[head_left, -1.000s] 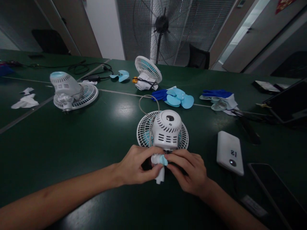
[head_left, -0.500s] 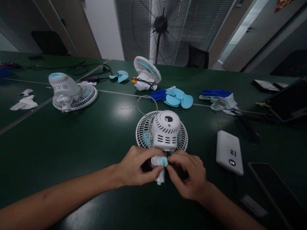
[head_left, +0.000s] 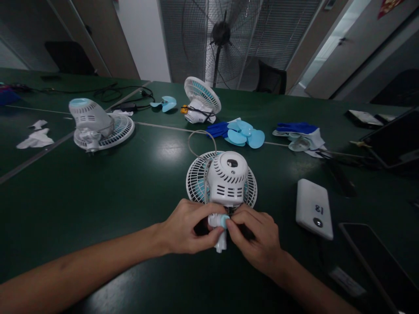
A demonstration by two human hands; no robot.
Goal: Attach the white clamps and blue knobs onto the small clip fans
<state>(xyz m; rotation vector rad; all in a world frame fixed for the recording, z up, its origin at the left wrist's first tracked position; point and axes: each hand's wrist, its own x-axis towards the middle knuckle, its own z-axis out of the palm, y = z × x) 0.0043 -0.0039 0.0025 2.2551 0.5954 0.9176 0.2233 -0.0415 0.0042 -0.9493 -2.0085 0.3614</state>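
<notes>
A small white fan (head_left: 228, 179) lies face down in front of me, its grille (head_left: 193, 181) against the table and its motor housing upward. At its near end a white plastic joint piece (head_left: 215, 220) sticks out, with a white stem (head_left: 221, 243) below. My left hand (head_left: 193, 226) pinches this joint between thumb and fingers. On the joint's right end sits a light blue knob (head_left: 224, 221). My right hand (head_left: 257, 235) is closed at the knob, thumb and index finger pressed against it. The fingertips partly cover the knob.
Another fan (head_left: 94, 126) lies face down at left, and a third fan (head_left: 200, 102) stands farther back. Blue fan blades (head_left: 245, 134) rest beside blue gloves (head_left: 218, 129). On the right are a white power bank (head_left: 313, 207) and a dark phone (head_left: 369, 257).
My right thumb and fingers have shifted slightly around the blue knob, which appears turned and more covered. The left hand keeps its hold. The whole view has shifted a little.
</notes>
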